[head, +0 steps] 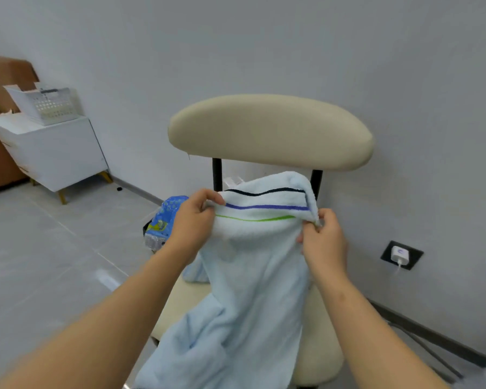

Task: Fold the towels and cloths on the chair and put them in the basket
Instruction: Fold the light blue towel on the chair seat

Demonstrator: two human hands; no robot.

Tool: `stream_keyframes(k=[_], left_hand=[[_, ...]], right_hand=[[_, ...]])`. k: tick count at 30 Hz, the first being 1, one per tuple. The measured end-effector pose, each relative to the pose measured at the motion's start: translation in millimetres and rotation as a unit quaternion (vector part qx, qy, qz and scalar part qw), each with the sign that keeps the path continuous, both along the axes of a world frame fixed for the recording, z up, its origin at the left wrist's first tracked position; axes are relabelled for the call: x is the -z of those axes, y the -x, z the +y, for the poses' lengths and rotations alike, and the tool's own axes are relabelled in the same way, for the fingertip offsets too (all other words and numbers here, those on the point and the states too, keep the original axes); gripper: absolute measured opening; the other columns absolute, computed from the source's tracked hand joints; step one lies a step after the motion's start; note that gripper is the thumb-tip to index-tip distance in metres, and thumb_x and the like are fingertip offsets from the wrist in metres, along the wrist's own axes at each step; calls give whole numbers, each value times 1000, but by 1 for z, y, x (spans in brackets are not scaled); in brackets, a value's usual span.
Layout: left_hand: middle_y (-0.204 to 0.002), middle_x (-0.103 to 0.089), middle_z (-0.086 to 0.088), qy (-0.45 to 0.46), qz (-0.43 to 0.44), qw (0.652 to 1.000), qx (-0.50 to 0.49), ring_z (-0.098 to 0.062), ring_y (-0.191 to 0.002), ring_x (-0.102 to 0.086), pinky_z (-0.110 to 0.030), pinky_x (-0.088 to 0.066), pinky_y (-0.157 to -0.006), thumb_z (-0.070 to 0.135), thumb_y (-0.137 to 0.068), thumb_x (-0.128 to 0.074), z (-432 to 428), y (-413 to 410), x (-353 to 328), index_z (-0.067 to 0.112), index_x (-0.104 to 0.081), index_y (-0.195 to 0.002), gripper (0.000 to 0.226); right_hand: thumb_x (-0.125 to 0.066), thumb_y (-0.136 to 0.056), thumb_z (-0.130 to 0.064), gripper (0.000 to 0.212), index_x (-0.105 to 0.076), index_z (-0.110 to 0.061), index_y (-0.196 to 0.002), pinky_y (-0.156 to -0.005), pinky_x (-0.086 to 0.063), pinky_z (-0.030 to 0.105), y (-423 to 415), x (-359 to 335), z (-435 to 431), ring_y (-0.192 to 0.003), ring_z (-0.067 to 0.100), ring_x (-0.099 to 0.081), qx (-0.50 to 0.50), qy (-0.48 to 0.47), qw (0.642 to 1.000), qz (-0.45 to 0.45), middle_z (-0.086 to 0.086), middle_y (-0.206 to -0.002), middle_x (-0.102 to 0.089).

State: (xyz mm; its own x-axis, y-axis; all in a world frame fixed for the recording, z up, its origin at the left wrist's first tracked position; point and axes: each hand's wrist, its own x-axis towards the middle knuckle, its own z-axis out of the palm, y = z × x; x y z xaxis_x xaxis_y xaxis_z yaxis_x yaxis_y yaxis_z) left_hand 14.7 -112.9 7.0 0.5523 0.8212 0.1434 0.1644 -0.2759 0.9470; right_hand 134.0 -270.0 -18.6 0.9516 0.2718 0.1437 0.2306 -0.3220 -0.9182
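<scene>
At far left the basket [49, 105] is sitting on a white cabinet [59, 155], well apart from the chair. Whether anything is lying in it, I cannot tell. A blue packet [164, 217] is lying on the floor just beside the chair's left side.

The left hand [192, 220] is pinching the top left corner of the towel [253, 276], with thumb and curled fingers clamped on the edge. The towel, pale blue with black, purple and green stripes near the top, is hanging between the two hands. Its lower part is draping over the seat of the chair [270, 130] and spilling off the front. The right hand [324, 240] is pinching the top right corner, fingers curled on the hem. A charger [400, 254] is sitting in a wall socket at right.

The job is looking early. This towel is being held open by its corners with no clean fold showing, so folding it and carrying it to the basket are remaining. Whether other cloths are waiting underneath, I cannot tell.
</scene>
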Motion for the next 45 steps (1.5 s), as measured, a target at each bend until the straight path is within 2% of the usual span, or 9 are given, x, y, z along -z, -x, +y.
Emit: stream_keyframes(k=[7, 12, 20, 29, 32, 35, 40, 42, 45], left_hand=[[-104, -56, 3, -2, -15, 996, -89, -15, -88, -50, -25, -42, -73, 0, -88, -36, 38, -33, -1, 24, -59, -111, 41], [-145, -27, -7, -27, 219, 975, -30, -28, -121, -41, -30, -39, -94, 7, -90, -47, 61, -45, 44, 18, -38, -139, 52], [-147, -28, -6, -158, 315, 934, 51, -28, -131, -34, -37, -32, -105, 22, -84, -62, 22, -6, 113, 24, -51, -126, 44], [-148, -28, 4, -138, 456, 875, 86, -23, -130, -36, -37, -36, -103, 42, -89, -53, -8, 83, 135, 32, -30, -142, 59], [-121, -50, -4, -130, 415, 898, 62, -24, -109, -48, -28, -40, -82, 26, -92, -49, -15, 87, 130, 20, -51, -124, 33], [-85, -56, -3, -97, 330, 938, 50, -17, -78, -52, -16, -33, -58, 16, -91, -51, -18, 81, 117, 10, -58, -95, 10], [-71, -54, 0, 153, 78, 985, -34, -18, -67, -50, -31, -40, -63, 16, -87, -60, -21, 71, 94, 16, -56, -76, 12], [-74, -53, -1, 180, 28, 981, -69, -19, -70, -48, -32, -39, -63, 19, -91, -56, -23, 64, 94, 16, -52, -77, 14], [-89, -54, -5, 112, 118, 983, -83, -25, -82, -52, -34, -39, -70, 20, -94, -49, -28, 57, 108, 11, -48, -94, 8]], right_hand=[[-47, -91, -18, 10, -55, -21, -97, -62, -36, 30, -40, -8, 45, -84, 20, -54, -30, 4, 999, -43, -4, -89, -61], [-52, -90, -19, 63, -24, -33, -145, -87, -43, 32, -47, 28, 67, -107, 23, -53, -180, 110, 977, 37, -3, -129, -50], [-55, -87, -19, 47, -46, -21, -133, -100, -36, 32, 8, 102, 21, -123, 25, -42, -126, 210, 968, 45, 3, -138, -44], [-54, -85, -51, 58, -34, -36, -138, -108, -23, 27, 99, 122, -15, -133, 11, -29, -145, 305, 941, -11, -15, -139, -39], [-48, -92, -41, 37, -49, -38, -129, -107, -21, 27, 111, 124, -15, -132, 12, -29, -170, 339, 924, -51, -18, -138, -43], [-51, -91, -12, 26, -70, -21, -106, -88, -39, 24, 99, 116, -15, -109, 16, -54, -146, 231, 962, -29, -6, -113, -66], [-55, -83, 6, 23, -73, -9, -88, -69, -32, 19, 63, 85, -23, -85, 22, -57, 16, 56, 997, -50, 5, -90, -70], [-52, -86, 4, 25, -71, -8, -98, -75, -35, 28, 51, 79, -25, -94, 32, -57, 68, 53, 993, -80, 8, -99, -69], [-47, -93, -13, 44, -44, -16, -138, -99, -32, 38, 45, 85, -24, -127, 30, -40, 38, 204, 977, -54, 6, -144, -43]])
